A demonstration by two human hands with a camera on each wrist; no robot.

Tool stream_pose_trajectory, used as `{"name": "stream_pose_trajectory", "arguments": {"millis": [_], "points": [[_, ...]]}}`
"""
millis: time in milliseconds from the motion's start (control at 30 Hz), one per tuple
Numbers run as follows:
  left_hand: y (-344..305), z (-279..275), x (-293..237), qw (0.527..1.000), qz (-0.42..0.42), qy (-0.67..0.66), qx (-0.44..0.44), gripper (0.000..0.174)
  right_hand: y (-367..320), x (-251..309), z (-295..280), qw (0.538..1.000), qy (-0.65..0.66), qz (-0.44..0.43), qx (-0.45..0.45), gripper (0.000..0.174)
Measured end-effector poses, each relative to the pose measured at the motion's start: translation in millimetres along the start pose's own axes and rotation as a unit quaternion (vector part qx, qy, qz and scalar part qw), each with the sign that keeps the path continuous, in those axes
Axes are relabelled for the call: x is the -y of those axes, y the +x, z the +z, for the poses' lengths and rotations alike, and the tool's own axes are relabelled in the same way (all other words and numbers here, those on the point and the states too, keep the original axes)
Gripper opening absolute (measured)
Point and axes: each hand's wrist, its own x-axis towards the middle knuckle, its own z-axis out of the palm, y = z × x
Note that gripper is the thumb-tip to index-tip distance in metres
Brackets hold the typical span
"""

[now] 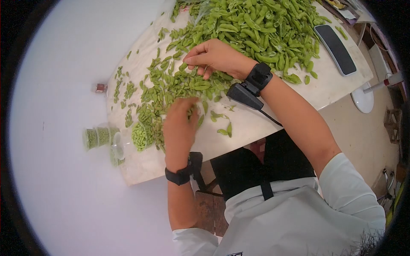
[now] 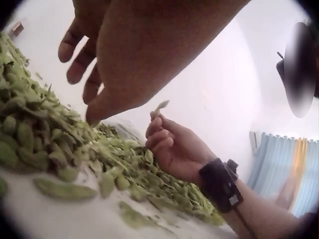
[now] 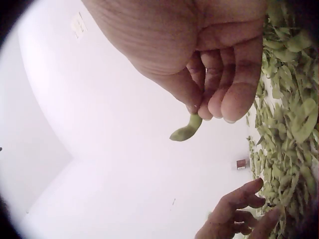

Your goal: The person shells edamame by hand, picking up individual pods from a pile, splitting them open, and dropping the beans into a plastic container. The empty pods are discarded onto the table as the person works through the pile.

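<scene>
A green soybean pod [image 3: 187, 130] sticks out from the thumb and fingertips of my right hand [image 1: 218, 57], which pinches it above the table. In the left wrist view that same right hand [image 2: 177, 152] shows the pod pointing upward. My left hand [image 1: 181, 123], blurred in the head view, hangs over the spread of pods and shells [image 1: 171, 87] near the table's front edge. Its fingers [image 2: 79, 64] are loosely bent and apart, with nothing between them. Beside this hand stands a clear container of shelled beans [image 1: 142, 135].
A big heap of pods [image 1: 265, 30] covers the table's far side, with a phone [image 1: 335, 49] to its right. Containers of beans [image 1: 102, 136] and a small red-labelled item [image 1: 100, 88] stand past the left edge. A few pods [image 1: 226, 129] lie near the front edge.
</scene>
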Motion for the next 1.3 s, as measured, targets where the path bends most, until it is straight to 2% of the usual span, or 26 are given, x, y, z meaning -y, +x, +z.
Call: {"name": "stream_pose_trajectory", "arguments": {"millis": [100,200,267,300,400,500,600,667,700,767,800,867,900,1033,1133,1300], "points": [[-4,10,-3,0.997,0.055,0.028,0.051,0.019,0,-1,0,1.000,0.005,0.002,-0.002,0.025],[6,6,9,0.999,-0.013,0.016,-0.027,0.017,1,0,-1,1.000,0.003,-0.001,-0.007,0.023],[22,0,8,0.977,-0.069,-0.179,-0.097,0.015,2,-1,-1,1.000,-0.014,-0.015,-0.014,0.022],[29,-4,5,0.947,-0.099,-0.275,-0.132,0.014,2,-1,0,0.999,-0.030,-0.025,-0.017,0.021],[54,-14,-12,0.917,-0.125,-0.370,-0.081,0.022,3,0,7,0.995,-0.080,-0.061,-0.016,0.019],[72,0,-6,0.912,-0.071,-0.394,-0.087,0.020,2,4,7,0.993,-0.073,-0.088,-0.034,0.018],[80,-2,-10,0.920,-0.098,-0.366,-0.098,0.018,1,6,5,0.991,-0.074,-0.095,-0.056,0.017],[86,1,-7,0.920,-0.086,-0.367,-0.111,0.015,-4,12,9,0.988,-0.090,-0.097,-0.073,0.020],[90,4,-6,0.919,-0.079,-0.367,-0.117,0.014,-4,13,9,0.976,-0.152,-0.129,-0.090,0.022],[99,10,-9,0.890,-0.025,-0.440,-0.121,0.013,-4,12,5,0.935,-0.274,-0.188,-0.124,0.025],[101,14,-9,0.872,-0.002,-0.475,-0.121,0.013,-3,13,4,0.938,-0.264,-0.186,-0.130,0.026],[105,20,-9,0.864,0.022,-0.489,-0.121,0.013,-3,14,3,0.944,-0.241,-0.175,-0.139,0.029],[105,22,-12,0.856,0.033,-0.501,-0.121,0.013,-5,15,4,0.963,-0.183,-0.138,-0.139,0.030],[104,36,-6,0.832,0.054,-0.533,-0.146,0.013,-4,13,7,0.983,-0.088,-0.105,-0.121,0.033],[97,39,0,0.841,0.017,-0.517,-0.155,0.013,-2,11,11,0.996,0.005,-0.023,-0.088,0.033],[94,37,7,0.877,0.052,-0.446,-0.172,0.011,-5,18,15,0.982,0.150,0.099,-0.057,0.035]]}}
